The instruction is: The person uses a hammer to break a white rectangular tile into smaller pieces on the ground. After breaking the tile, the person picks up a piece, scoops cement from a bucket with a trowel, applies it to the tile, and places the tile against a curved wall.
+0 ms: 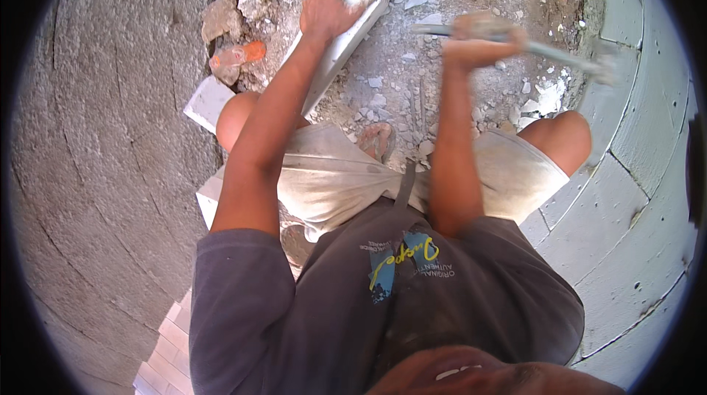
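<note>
A long white block [345, 47], like lightweight concrete, slants from the top of the view toward my knees, its far end chipped. My left hand [328, 10] lies on it with fingers spread and holds nothing. To the right, my right hand [479, 41] is closed around the grey handle of a hammer [556, 54]. Motion smears both that hand and the hammer. The hammer's blurred head [605, 67] points right, close to the grey block wall, so its exact shape does not show. White chips [416, 1] lie beside the block's far end.
Rubble and dirt [412, 89] cover the ground between my legs. Broken stones [224, 15] and an orange-and-clear plastic item [239, 56] lie left of the block. A rough grey wall [110, 137] rises on the left, a block wall [611, 196] on the right.
</note>
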### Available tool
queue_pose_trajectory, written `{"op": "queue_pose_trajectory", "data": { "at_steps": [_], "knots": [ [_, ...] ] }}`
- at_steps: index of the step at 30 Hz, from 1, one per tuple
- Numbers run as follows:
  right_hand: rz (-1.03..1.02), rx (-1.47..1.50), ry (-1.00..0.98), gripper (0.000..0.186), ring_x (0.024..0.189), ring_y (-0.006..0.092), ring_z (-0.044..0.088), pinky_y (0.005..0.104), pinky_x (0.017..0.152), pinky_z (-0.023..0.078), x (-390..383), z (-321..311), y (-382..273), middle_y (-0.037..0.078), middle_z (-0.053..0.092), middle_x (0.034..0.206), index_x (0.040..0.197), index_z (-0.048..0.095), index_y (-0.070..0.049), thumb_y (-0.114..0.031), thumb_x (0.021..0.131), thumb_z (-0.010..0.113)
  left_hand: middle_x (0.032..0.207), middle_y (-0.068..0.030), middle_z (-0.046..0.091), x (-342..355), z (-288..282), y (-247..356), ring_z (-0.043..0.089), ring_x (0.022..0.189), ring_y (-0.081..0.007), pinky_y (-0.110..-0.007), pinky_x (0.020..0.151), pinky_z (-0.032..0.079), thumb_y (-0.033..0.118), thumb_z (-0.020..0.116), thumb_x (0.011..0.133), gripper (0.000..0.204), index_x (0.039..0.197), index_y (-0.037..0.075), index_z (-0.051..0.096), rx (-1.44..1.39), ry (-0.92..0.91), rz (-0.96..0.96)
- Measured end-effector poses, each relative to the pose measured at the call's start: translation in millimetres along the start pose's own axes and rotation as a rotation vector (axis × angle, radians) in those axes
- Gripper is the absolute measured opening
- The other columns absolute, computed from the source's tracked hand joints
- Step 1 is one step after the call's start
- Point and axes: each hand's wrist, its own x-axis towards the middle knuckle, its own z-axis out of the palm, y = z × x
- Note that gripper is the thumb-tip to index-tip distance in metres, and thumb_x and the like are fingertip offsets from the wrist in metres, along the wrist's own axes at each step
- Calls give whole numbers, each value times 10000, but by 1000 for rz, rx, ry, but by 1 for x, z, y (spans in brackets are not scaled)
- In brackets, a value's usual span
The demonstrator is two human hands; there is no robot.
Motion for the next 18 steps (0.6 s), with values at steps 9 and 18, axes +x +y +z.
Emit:
{"op": "queue_pose_trajectory", "data": {
  "at_steps": [9,18],
  "knots": [
    [463,-202,109,353,423,114,386,280,335,276,-3,-24,18,-19,463,627,857,425,-139,-458,957,539,1576,-329,357,4,-13,5,637,1201,-501,-519,937,584,851,608,791,1085,1611,194,335,46,-186,-108],
    [960,-240,225,308,405,142,402,270,341,261,-52,-19,72,-21,457,621,986,483,-188,-480,956,574,1527,-337,407,-2,-11,3,677,1104,-502,-538,889,594,813,625,808,1057,1611,196,320,29,-34,15]
  ]
}}
